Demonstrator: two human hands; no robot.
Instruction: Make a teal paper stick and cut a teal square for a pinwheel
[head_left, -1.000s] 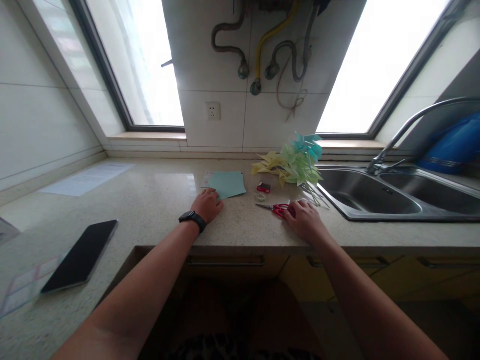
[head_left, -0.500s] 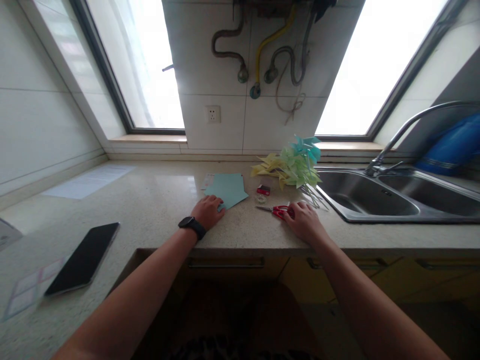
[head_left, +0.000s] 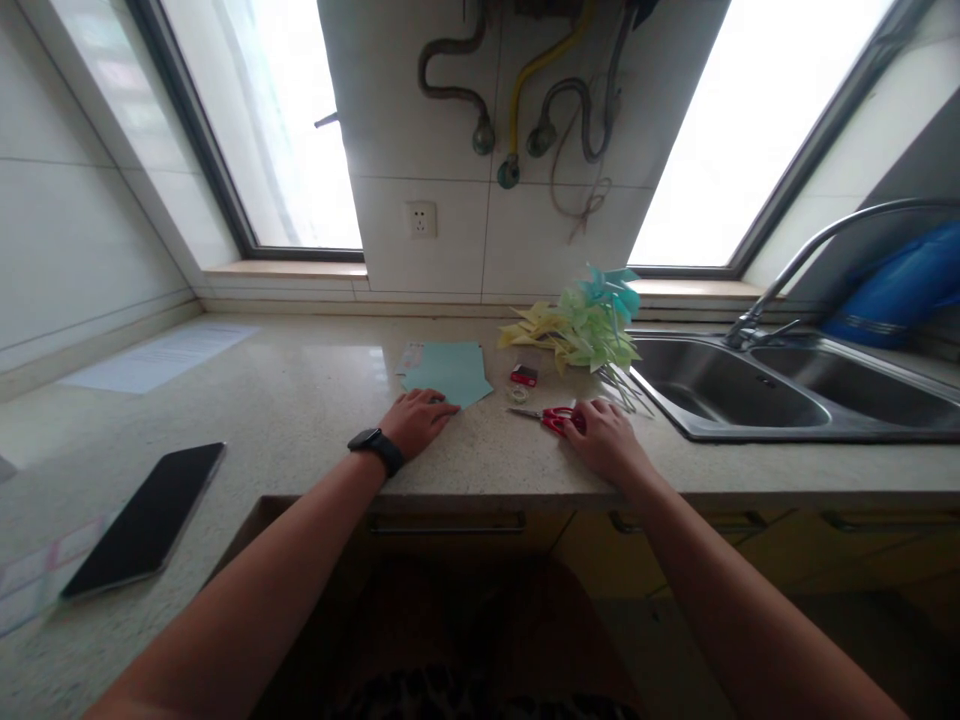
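Note:
Light blue sheets of paper lie stacked a little askew on the counter. My left hand, with a dark watch on the wrist, rests flat on their near edge, fingers stretched out. To the right, a pair of scissors with red handles lies with its blades pointing left. My right hand is closed over the handle end, its thumb by the lower loop; part of the handles is hidden under the fingers. A roll of clear tape and a small red and black box sit just beyond the blades.
Yellow, green and blue paper pinwheels on thin sticks lie beside the double sink. At left are a black tablet and a printed sheet. The counter's front edge runs under both forearms.
My left hand's fingers have stretched a little to the right along the paper's near edge. My right hand stays at the scissors. The whole view has shifted slightly.

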